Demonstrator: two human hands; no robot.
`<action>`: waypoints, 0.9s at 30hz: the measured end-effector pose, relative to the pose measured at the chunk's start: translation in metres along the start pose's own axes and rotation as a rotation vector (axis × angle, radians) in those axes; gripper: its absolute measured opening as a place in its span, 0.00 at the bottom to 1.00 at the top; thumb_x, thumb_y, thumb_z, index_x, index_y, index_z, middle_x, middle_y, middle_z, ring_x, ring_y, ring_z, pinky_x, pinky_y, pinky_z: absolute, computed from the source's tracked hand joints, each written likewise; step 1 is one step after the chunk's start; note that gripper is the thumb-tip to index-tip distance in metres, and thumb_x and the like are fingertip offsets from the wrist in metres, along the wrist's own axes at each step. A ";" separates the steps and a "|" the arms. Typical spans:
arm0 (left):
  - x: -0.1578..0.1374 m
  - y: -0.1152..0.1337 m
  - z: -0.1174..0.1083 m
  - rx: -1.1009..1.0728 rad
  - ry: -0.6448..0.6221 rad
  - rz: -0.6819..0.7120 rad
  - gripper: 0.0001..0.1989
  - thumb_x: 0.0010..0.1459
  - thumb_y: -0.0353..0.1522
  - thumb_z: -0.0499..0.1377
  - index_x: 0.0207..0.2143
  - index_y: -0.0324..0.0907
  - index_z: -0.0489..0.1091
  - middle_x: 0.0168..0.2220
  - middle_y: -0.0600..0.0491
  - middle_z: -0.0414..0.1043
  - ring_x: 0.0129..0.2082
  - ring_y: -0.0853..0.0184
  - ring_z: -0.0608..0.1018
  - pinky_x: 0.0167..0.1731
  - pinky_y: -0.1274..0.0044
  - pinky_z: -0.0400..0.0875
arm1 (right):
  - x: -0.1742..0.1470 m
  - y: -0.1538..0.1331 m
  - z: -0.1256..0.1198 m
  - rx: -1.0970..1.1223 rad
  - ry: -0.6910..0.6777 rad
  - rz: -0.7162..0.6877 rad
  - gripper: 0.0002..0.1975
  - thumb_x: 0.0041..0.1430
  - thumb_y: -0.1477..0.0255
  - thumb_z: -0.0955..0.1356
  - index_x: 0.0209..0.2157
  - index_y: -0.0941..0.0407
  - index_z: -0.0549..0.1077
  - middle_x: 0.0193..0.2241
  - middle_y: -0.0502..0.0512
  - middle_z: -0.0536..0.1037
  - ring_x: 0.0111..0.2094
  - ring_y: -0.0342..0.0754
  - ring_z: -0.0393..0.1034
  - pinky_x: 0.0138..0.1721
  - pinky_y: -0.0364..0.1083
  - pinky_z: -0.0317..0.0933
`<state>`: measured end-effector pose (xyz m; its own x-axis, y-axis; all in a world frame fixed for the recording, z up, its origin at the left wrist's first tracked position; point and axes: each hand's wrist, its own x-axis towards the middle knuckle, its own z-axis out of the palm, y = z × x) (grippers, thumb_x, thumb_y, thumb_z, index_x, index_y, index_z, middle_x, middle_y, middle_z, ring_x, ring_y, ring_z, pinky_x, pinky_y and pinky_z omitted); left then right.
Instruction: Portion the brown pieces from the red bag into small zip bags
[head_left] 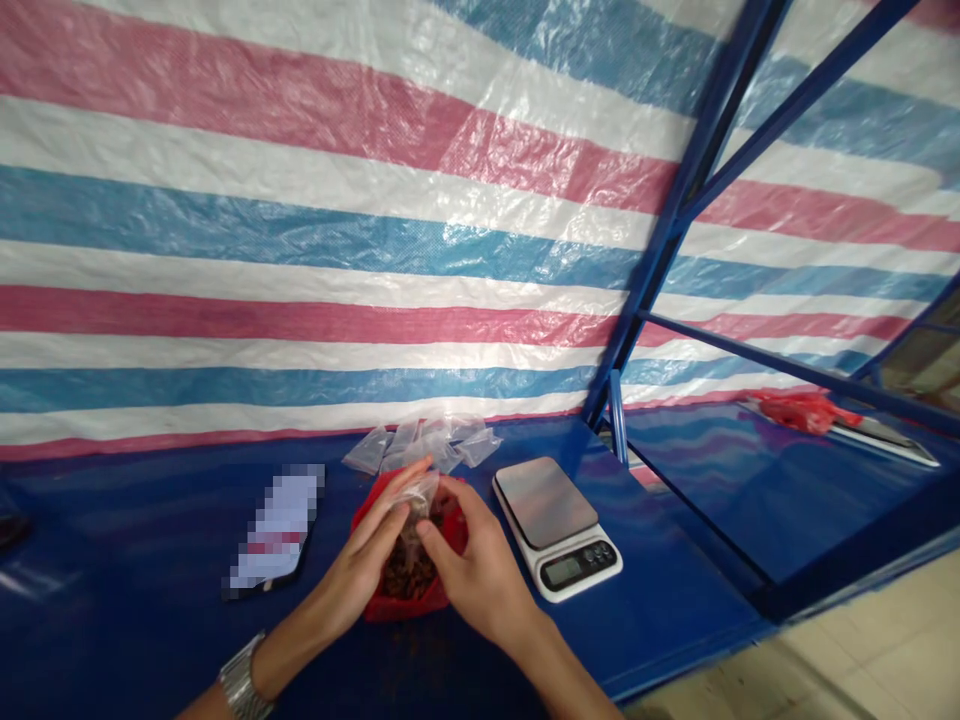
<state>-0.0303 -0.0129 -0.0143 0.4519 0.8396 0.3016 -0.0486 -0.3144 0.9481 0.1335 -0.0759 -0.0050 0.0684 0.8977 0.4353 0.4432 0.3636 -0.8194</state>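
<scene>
A small clear plastic bag [420, 490] is between my two hands, above an open red plastic bag [411, 607]. Small brown pieces [403, 578], whose kind I cannot make out, lie inside the red bag. My left hand [358, 562] presses its fingers against the left side of the clear bag. On the other side, my right hand [480, 560] grips it with thumb and fingers. Whether the clear bag has anything in it is hard to see. Just behind the hands lie several more clear plastic bags [442, 445].
A white digital scale [551, 510] stands right of the red bag. To the left lies a phone [279, 530] with a blurred screen. Blue metal bars [660, 240] rise at the right, before striped sheeting [315, 315]. Beyond them are red plastic [802, 408] and a flat object [889, 440].
</scene>
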 end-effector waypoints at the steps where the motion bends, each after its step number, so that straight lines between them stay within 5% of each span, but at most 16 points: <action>1: 0.000 0.000 0.000 0.011 -0.003 -0.001 0.26 0.73 0.47 0.50 0.68 0.50 0.65 0.71 0.47 0.63 0.70 0.55 0.67 0.69 0.57 0.61 | 0.003 0.003 0.005 0.011 0.008 0.020 0.22 0.64 0.69 0.71 0.59 0.52 0.71 0.54 0.58 0.79 0.55 0.56 0.73 0.60 0.56 0.65; 7: -0.001 0.014 0.000 0.123 0.037 0.000 0.26 0.74 0.47 0.46 0.62 0.46 0.73 0.67 0.48 0.69 0.68 0.56 0.70 0.72 0.55 0.54 | 0.003 0.006 0.005 0.039 -0.021 0.048 0.11 0.63 0.67 0.72 0.46 0.52 0.75 0.42 0.54 0.80 0.45 0.53 0.75 0.54 0.52 0.67; 12: -0.009 0.018 -0.001 0.255 -0.115 0.073 0.25 0.75 0.44 0.46 0.71 0.56 0.60 0.75 0.58 0.52 0.75 0.58 0.55 0.73 0.60 0.51 | 0.006 -0.007 -0.010 0.218 0.001 0.033 0.11 0.69 0.61 0.68 0.44 0.53 0.77 0.40 0.53 0.82 0.44 0.50 0.76 0.50 0.47 0.68; 17: -0.012 0.010 -0.007 0.488 -0.125 0.202 0.31 0.75 0.38 0.48 0.76 0.57 0.42 0.77 0.55 0.44 0.76 0.56 0.53 0.72 0.57 0.55 | 0.017 0.029 -0.082 -0.091 0.204 0.075 0.17 0.68 0.56 0.67 0.45 0.55 0.78 0.39 0.58 0.84 0.41 0.53 0.77 0.44 0.48 0.69; 22: -0.008 0.004 -0.014 0.777 -0.061 0.394 0.28 0.72 0.32 0.50 0.73 0.52 0.54 0.72 0.49 0.58 0.71 0.54 0.62 0.70 0.58 0.61 | 0.030 0.088 -0.156 -0.544 -0.032 0.156 0.16 0.66 0.62 0.66 0.45 0.54 0.82 0.38 0.60 0.85 0.39 0.57 0.80 0.44 0.53 0.70; 27: -0.006 0.002 -0.014 0.813 0.018 0.444 0.25 0.72 0.30 0.50 0.69 0.49 0.57 0.66 0.46 0.64 0.66 0.57 0.67 0.65 0.63 0.66 | 0.033 0.118 -0.181 -0.595 0.229 0.026 0.25 0.67 0.55 0.64 0.53 0.57 0.79 0.51 0.67 0.81 0.52 0.61 0.75 0.55 0.59 0.67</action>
<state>-0.0455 -0.0124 -0.0130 0.5274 0.5726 0.6277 0.4290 -0.8172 0.3850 0.3496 -0.0488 -0.0195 0.2458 0.8046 0.5405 0.8550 0.0827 -0.5120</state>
